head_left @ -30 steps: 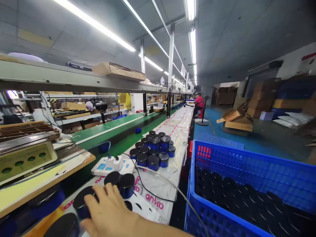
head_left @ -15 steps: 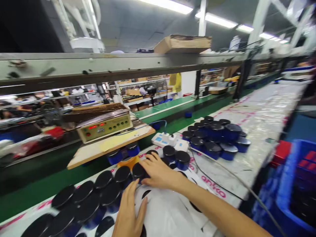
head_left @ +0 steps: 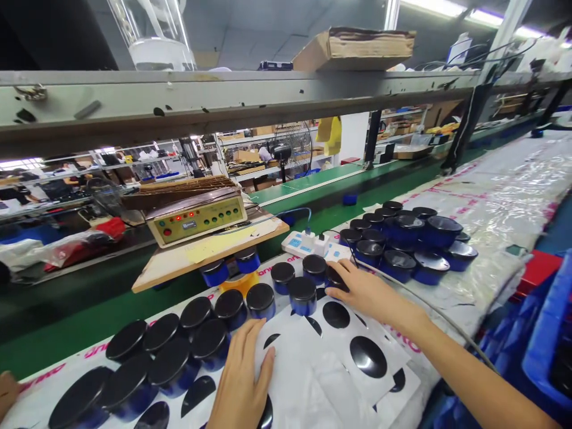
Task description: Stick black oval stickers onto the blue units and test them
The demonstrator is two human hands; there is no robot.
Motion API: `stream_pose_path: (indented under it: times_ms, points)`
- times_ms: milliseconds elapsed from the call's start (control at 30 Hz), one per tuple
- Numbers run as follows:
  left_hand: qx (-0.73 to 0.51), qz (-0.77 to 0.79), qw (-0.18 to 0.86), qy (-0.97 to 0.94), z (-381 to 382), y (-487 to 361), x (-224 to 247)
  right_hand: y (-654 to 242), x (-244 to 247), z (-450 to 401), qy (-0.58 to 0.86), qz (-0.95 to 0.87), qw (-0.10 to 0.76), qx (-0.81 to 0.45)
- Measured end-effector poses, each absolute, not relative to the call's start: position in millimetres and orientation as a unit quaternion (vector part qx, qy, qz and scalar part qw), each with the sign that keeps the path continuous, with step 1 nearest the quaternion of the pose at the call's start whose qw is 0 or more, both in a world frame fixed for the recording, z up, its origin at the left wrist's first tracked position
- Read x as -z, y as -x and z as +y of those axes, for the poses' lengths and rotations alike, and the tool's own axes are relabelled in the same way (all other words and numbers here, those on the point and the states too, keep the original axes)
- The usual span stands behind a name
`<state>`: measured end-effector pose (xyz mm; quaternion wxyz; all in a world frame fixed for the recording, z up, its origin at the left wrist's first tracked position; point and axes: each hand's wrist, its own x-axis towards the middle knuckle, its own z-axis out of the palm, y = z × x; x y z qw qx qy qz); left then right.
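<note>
Several blue jars with glossy black lids, such as one lid (head_left: pixel 171 360), stand in rows along the table's left side. My left hand (head_left: pixel 243 369) lies over the left edge of white sheets (head_left: pixel 308 381) with black discs (head_left: pixel 367 356), fingers spread, its fingertips near a jar (head_left: pixel 260 300). Farther right, my right hand (head_left: pixel 357 286) has its fingers curved over a black-lidded jar (head_left: pixel 335 277), partly hidden by the hand. Two more jars stand just left of it, and another (head_left: pixel 302 295) is at the sheets' top edge.
A power strip (head_left: pixel 297 243) with a cable lies behind the jars. More jars (head_left: pixel 406 238) are clustered right of it. A control box (head_left: pixel 196 220) rests on a wooden board (head_left: pixel 154 268). At right is a blue crate (head_left: pixel 547 333); part of another hand (head_left: pixel 6 390) shows far left.
My right hand has moved right, from the jars near my left hand to one by the power strip. The view has shifted, uncovering more discs on the sheets.
</note>
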<state>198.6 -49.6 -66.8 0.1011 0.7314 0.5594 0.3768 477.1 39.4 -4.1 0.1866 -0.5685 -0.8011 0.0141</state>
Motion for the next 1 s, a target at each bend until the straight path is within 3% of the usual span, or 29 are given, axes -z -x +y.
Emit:
stream_pose_path:
  times_ms: [233,533,1000]
  points:
    - [-0.368,0.555,0.097,-0.740,-50.1,-198.1,66.5,-493.0,-0.4,28.7,0.524,-0.819,0.223,-0.067]
    - [-0.366,0.552,0.086,-0.744,-48.8,-196.3,71.4,-507.2,-7.9,35.0,0.464,-0.864,0.157,-0.119]
    - [-0.361,0.547,0.090,-0.750,-49.9,-196.4,67.5,-493.7,-5.5,38.0,0.500,-0.844,0.182,-0.067]
